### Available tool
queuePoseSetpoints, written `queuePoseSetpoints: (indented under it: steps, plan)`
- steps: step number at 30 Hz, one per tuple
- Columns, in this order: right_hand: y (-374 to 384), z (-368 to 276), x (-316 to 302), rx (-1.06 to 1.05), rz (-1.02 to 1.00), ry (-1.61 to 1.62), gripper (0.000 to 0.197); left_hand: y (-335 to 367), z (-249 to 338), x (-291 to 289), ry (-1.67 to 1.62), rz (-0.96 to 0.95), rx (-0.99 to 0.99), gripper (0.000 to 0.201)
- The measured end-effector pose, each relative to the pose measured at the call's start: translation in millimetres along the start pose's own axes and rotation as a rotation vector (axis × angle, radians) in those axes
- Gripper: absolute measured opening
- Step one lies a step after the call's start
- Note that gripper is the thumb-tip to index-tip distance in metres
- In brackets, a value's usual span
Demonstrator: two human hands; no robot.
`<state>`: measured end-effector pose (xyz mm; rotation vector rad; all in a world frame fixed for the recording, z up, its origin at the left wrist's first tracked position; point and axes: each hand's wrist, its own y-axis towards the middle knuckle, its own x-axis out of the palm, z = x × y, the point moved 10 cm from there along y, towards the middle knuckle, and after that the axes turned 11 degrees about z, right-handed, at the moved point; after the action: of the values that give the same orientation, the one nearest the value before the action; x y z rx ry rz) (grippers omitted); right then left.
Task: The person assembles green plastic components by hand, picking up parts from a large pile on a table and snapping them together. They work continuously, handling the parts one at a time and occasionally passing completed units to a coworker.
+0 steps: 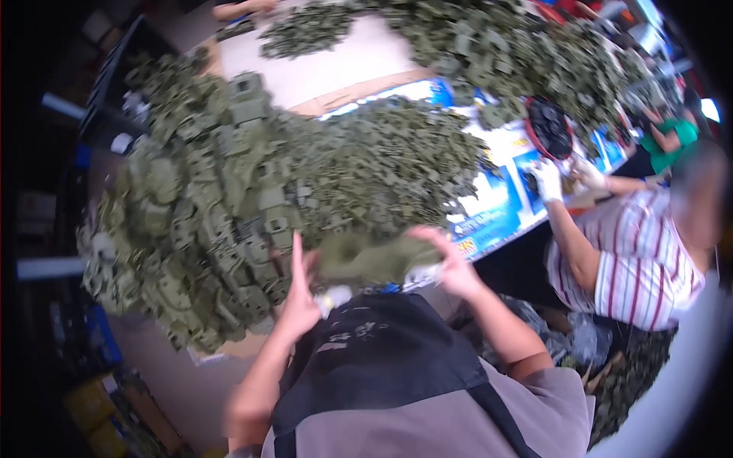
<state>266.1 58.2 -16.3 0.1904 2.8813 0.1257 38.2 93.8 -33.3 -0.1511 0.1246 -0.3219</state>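
A smooth, curved olive-green part (378, 261), blurred by motion, hangs between my hands in front of my black apron (382, 336). My right hand (450, 263) grips its right end, the fingers bent over the top. At its left end is my left hand (301, 294), with fingers stretched upward; whether it touches the part is hard to tell. Beside my left palm is a small whitish thing (334, 298), too blurred to name. Just beyond my hands a heap of small green moulded pieces (382, 168) covers the table.
Larger green moulded pieces (206, 198) are piled at the left, beside a black crate (126, 76). More green pieces (519, 53) lie at the far right. A co-worker in a striped shirt (626, 252) works at the right, with gloved hands near a red-rimmed basket (548, 128) of black pieces.
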Motion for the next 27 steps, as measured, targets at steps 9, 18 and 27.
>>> queuePoseSetpoints:
  steps: [9,18,27]
  plan:
    - [125.0,261.1,-358.0,0.382,1.146,0.881,0.028,58.5,60.1,-106.7,0.449,0.336,0.199,0.064]
    - [223.2,238.6,-388.4,0.241,0.568,-0.959,0.056,271.6,102.8,-132.4,0.919,0.839,0.285,0.094]
    - [119.6,91.6,-77.8,0.16,0.077,-0.13,0.032,263.4,134.4,-116.2,0.704,0.765,0.482,0.066]
